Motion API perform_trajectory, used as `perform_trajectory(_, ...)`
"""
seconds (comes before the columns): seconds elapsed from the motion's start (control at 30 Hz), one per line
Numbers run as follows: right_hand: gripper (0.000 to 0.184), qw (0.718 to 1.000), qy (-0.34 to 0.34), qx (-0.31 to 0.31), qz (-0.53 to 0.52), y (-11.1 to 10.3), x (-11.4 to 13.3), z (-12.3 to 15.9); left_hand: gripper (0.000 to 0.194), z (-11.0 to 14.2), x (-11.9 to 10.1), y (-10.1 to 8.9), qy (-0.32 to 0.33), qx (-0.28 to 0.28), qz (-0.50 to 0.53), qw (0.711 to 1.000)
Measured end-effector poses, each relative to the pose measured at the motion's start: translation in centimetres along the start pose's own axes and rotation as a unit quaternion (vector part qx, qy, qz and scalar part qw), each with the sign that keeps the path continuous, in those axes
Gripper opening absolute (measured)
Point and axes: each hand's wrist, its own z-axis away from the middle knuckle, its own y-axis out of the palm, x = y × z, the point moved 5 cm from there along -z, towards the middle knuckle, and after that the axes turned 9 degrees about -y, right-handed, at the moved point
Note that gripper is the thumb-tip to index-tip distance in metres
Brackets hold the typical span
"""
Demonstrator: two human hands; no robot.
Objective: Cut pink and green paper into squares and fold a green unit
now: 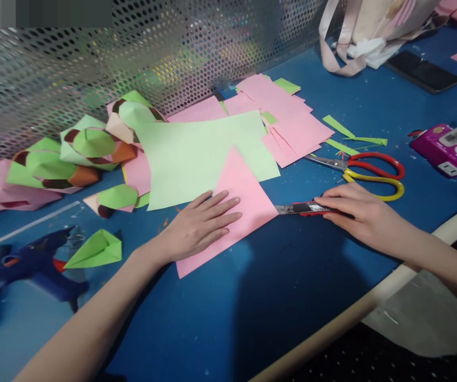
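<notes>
A pink sheet folded into a triangle (248, 196) lies on the blue table, its upper tip over a pale green sheet (196, 154). Spread flat on the triangle, my left hand (196, 225) presses it down with fingers apart. My right hand (356, 217) is closed around a utility knife (308, 207) with a red and black handle. The blade meets the triangle's right corner; whether it is inside the fold I cannot tell. Just beyond that hand lie scissors (371, 170) with one red and one yellow handle.
Folded green and pink paper pieces (49, 164) line the metal mesh (196, 48) at left. A blue glue gun (37, 265) lies nearer. Pink sheets (280, 111) are piled behind. At right are a magenta power strip (447, 151), a phone (423, 71) and a bag (371, 32).
</notes>
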Motion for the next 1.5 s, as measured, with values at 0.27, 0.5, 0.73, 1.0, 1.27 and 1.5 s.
perform_trajectory(0.27, 0.035, 1.000, -0.009, -0.004, -0.016, -0.1, 0.2, 0.4, 0.059, 0.0, -0.1, -0.2, 0.005, -0.010, 0.003, 1.000)
perform_trajectory(0.5, 0.034, 1.000, -0.008, -0.005, -0.021, -0.1, 0.3, 0.5, 0.056, -0.1, -0.2, -0.3, 0.004, -0.004, 0.000, 1.000)
perform_trajectory(0.73, 0.036, 1.000, 0.009, 0.004, -0.024, 0.2, 0.6, 0.7, 0.054, 0.0, -0.1, -0.1, -0.006, -0.003, 0.005, 1.000)
perform_trajectory(1.0, 0.034, 1.000, 0.011, -0.010, -0.014, 0.2, 1.5, 0.7, 0.052, -0.1, 0.0, -0.2, -0.011, -0.001, 0.015, 1.000)
perform_trajectory(1.27, 0.034, 1.000, 0.018, -0.015, 0.000, 0.4, 2.2, 0.9, 0.050, -0.2, -0.1, -0.2, -0.014, 0.002, 0.014, 1.000)
perform_trajectory(1.5, 0.035, 1.000, 0.016, -0.016, -0.006, 0.6, 2.6, 0.9, 0.048, -0.2, -0.2, -0.3, -0.010, 0.006, 0.009, 1.000)
